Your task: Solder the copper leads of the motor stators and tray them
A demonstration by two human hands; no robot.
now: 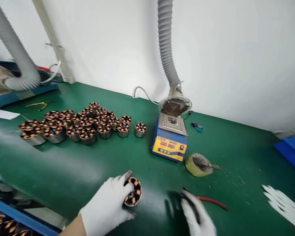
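Note:
My left hand (108, 205), in a white glove with darkened fingertips, grips a round metal part with copper windings (137, 193) on the green table. Its fingers reach round the rim and into the centre. To the right, my gloved right hand (198, 213) is low over the table, its fingers curled beside a red-handled tool (213, 200). Part of that tool is hidden by the hand, so whether the fingers hold it is unclear. Farther back is a blue and yellow solder pot unit (169, 141) with digital displays.
Several similar wound parts (87, 132) stand at the back left. A yellowish round container (195, 165) has a flat tool across it. An extraction hose (167, 42) hangs above the unit. At right lie a white glove (284, 205) and blue bins (292, 149). Yellow-handled pliers (40, 104) lie far left.

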